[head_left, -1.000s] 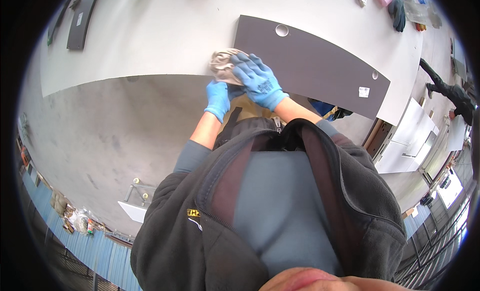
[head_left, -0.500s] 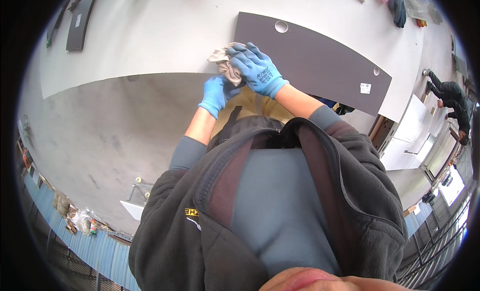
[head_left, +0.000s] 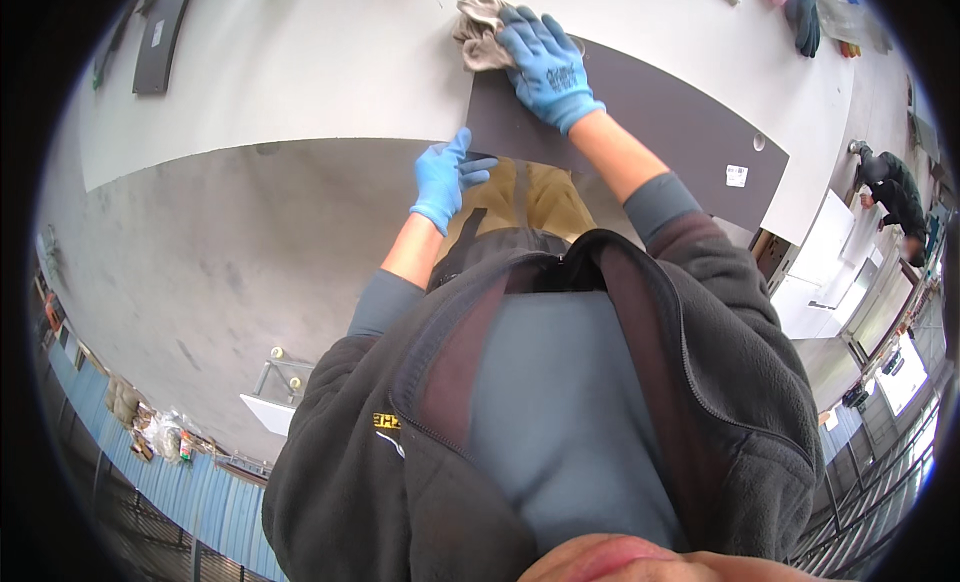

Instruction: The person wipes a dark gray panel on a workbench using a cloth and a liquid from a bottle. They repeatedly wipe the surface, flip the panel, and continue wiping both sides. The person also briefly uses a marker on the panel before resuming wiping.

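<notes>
A dark grey panel with one curved long edge lies on the pale worktop. It has a round hole and a white label towards its right end. My right hand, in a blue coated glove, holds a crumpled beige cloth at the panel's far left corner. The cloth hangs partly past the left edge. By the near left corner is my left hand, gloved alike, its fingers apart and no cloth in it. Whether its fingertips touch the panel I cannot tell.
Another dark strip of panel lies at the worktop's far left. Dark gloves and clear plastic lie at the far right. A co-worker stands beyond the right end, near white boards. A wheeled trolley stands on the floor, left.
My right hand has slid the cloth away from me, from the near left corner to the far left corner. My left hand has come off the cloth and stays near the close edge.
</notes>
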The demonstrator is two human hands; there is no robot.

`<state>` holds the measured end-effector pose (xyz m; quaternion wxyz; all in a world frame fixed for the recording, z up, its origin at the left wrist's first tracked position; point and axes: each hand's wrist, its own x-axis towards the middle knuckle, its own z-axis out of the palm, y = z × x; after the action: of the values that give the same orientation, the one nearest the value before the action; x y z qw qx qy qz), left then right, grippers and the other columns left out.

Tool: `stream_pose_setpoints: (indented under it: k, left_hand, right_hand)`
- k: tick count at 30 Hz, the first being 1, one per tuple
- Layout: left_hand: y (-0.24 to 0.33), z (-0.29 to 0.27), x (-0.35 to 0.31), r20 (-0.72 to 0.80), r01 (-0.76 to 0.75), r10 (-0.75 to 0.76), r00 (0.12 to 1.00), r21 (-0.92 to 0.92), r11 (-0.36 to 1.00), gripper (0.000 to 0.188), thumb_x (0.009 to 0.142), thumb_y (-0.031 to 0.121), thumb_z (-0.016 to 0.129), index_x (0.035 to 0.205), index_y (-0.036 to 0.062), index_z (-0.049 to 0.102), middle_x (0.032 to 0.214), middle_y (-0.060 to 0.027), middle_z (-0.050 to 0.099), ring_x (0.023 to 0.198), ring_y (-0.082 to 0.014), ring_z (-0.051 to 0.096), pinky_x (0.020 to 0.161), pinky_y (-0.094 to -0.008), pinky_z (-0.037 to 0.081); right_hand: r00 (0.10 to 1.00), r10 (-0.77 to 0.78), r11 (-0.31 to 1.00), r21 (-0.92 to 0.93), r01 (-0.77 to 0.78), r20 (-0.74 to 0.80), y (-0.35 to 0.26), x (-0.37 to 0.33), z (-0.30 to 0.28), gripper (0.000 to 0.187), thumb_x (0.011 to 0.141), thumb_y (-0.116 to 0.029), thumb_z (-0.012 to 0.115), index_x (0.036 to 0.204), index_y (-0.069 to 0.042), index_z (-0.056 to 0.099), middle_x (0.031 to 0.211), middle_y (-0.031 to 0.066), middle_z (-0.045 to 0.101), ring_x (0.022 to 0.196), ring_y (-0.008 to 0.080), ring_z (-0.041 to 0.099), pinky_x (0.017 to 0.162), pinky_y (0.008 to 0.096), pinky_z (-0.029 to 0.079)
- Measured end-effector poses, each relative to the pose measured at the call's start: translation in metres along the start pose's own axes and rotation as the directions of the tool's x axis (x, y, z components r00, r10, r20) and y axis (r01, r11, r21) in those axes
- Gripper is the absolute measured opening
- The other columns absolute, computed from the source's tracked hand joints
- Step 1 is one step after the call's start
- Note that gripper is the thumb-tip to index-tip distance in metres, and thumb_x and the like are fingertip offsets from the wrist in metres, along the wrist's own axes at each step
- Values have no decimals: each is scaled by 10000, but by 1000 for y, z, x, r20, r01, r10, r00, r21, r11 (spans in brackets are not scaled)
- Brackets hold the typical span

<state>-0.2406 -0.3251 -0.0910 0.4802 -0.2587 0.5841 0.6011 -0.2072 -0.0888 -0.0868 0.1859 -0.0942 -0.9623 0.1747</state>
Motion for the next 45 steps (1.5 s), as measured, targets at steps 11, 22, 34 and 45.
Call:
stream_pose_setpoints:
  k: [11, 22, 34, 45]
  left_hand:
    - [-28, -15, 22, -46, -70, 69, 997, -21, 997, 283, 1029, 266, 706, 1088, 0, 632, 960, -117, 711, 794, -238, 742, 660, -412, 671]
    - [-8, -5, 7, -13, -23, 24, 1000, 107, 994, 407, 1023, 322, 729, 1176, -27, 588, 1082, -159, 713, 821, -280, 763, 699, -409, 672]
    - [0, -1, 2, -23, 4, -1, 1000, 136, 991, 478, 1017, 362, 739, 1157, -69, 591, 1098, -186, 705, 847, -314, 787, 587, -340, 634]
    - [-8, -9, 8, -54, -78, 80, 995, 54, 996, 354, 1044, 321, 689, 1045, -32, 658, 1029, -136, 714, 748, -230, 737, 600, -342, 631]
  right_hand:
    - [950, -229, 962, 199, 188, 214, -48, -89, -38, 462, 848, -114, 642, 1304, -39, 644, 1492, 145, 600, 1457, 296, 517, 1271, 501, 339]
    - [923, -189, 977, 162, 141, 336, -32, -104, -69, 411, 870, -125, 638, 1274, -50, 656, 1482, 145, 614, 1466, 285, 514, 1285, 486, 325]
    - [903, -203, 976, 150, 156, 379, -9, -145, -94, 433, 846, -101, 622, 1272, -29, 637, 1481, 140, 612, 1460, 283, 519, 1291, 488, 317]
    - [945, -223, 963, 204, 176, 237, -53, -72, -27, 455, 855, -113, 624, 1299, -13, 647, 1495, 139, 598, 1445, 272, 521, 1286, 478, 325]
